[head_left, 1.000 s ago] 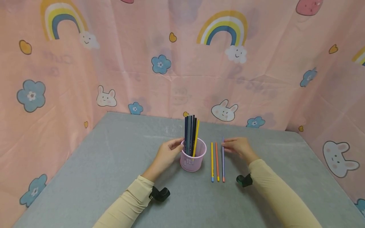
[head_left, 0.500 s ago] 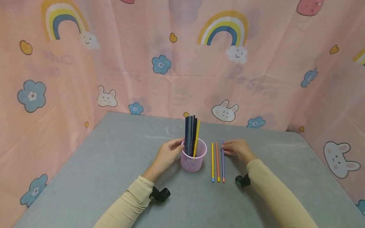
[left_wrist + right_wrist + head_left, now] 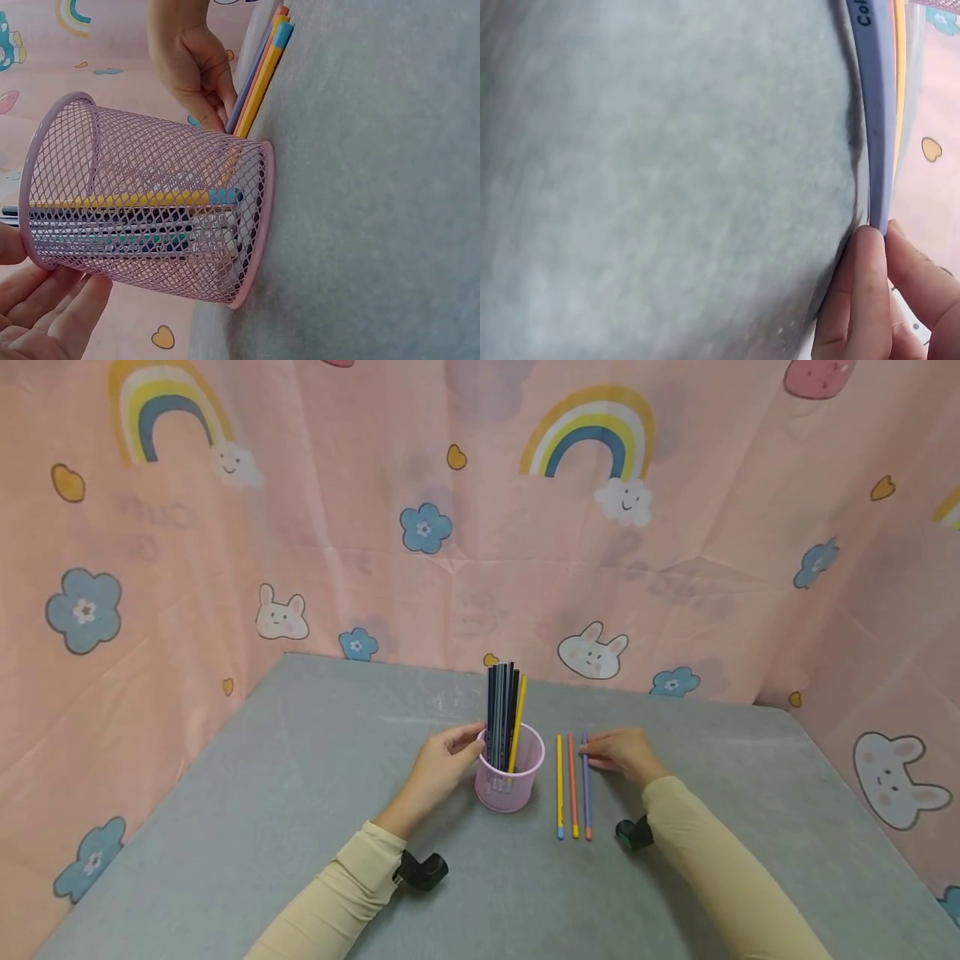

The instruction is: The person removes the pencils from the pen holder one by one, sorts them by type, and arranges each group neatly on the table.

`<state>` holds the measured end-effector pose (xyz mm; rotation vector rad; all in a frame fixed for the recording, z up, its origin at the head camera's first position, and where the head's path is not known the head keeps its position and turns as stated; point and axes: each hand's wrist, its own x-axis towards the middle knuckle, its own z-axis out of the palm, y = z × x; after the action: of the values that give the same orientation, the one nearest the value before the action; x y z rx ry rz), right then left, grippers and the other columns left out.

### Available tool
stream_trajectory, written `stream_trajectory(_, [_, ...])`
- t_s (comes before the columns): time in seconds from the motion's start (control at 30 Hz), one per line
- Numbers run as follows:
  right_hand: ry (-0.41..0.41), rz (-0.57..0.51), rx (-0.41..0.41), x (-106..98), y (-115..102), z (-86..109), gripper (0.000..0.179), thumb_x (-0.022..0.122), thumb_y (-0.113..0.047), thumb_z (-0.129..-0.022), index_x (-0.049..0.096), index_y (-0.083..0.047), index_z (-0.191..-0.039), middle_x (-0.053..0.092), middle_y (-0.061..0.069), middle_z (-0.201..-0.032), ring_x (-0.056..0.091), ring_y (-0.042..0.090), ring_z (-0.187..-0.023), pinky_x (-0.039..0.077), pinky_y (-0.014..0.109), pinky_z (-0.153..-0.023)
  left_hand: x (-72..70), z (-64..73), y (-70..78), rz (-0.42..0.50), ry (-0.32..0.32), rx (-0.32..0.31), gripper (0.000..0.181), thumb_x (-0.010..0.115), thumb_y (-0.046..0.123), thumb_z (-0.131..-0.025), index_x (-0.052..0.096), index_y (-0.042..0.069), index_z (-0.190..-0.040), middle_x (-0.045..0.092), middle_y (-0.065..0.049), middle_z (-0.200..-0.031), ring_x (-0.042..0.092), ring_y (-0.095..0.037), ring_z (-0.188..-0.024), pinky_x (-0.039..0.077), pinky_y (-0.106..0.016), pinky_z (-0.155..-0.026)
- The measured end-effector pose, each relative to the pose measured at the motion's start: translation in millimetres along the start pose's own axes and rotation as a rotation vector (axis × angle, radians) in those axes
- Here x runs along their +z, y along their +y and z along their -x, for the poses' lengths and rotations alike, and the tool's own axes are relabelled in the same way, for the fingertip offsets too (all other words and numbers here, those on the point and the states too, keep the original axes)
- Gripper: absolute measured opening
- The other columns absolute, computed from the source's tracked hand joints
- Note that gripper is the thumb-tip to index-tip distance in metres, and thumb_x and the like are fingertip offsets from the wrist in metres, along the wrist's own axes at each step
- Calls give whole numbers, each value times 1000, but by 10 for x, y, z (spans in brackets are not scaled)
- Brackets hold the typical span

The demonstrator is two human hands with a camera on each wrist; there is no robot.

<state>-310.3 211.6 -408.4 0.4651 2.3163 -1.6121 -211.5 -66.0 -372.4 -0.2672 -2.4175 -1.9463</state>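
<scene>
A pink mesh pencil cup (image 3: 504, 795) stands upright on the table, holding several dark pencils (image 3: 500, 714) and one yellow pencil (image 3: 518, 718). My left hand (image 3: 441, 768) grips its rim from the left, thumb on one side and fingers against the mesh in the left wrist view. To the right of the cup, a yellow pencil with a blue end (image 3: 559, 785), an orange pencil (image 3: 573, 789) and a purple pencil (image 3: 587, 802) lie side by side. My right hand (image 3: 628, 755) pinches the purple pencil near its far end, thumb and fingers on either side in the right wrist view.
The grey table (image 3: 315, 752) ends at a pink cloth backdrop (image 3: 360, 468) that hangs behind and along both sides. A black wrist camera (image 3: 422, 871) sits below the left sleeve, another wrist camera (image 3: 634, 833) by the right sleeve.
My right hand has shifted slightly left, and the far end of the purple pencil has come a little closer to me and nearer the orange one. The left hand and cup stay put.
</scene>
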Motion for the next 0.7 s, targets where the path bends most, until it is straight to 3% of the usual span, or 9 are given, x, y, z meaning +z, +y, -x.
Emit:
stream_trajectory(0.5, [76, 133, -29, 1, 9, -49, 31, 69, -3, -80, 62, 9, -108, 65, 4, -75, 61, 6, -56, 57, 22, -59, 11, 8, 26, 11, -3, 10, 35, 55, 9, -92, 54, -5, -125, 58, -19, -124, 55, -31, -116, 44, -40, -100])
stream_trajectory(0.6, [52, 111, -77, -38, -31, 30, 34, 66, -4, -83, 59, 10, -113, 68, 9, -83, 63, 6, -61, 57, 24, -64, 12, -2, 4, 3, 4, 11, 34, 54, 8, -92, 54, -5, -124, 58, -20, -124, 55, -31, -116, 44, -40, -100])
stream_trajectory(0.7, [25, 79, -112, -62, -94, 130, 38, 63, -9, -87, 56, 9, -120, 67, 15, -101, 66, 7, -70, 57, 27, -74, 21, -67, -126, 12, 8, 2, 35, 56, 10, -92, 55, -3, -124, 59, -18, -125, 55, -29, -117, 44, -40, -100])
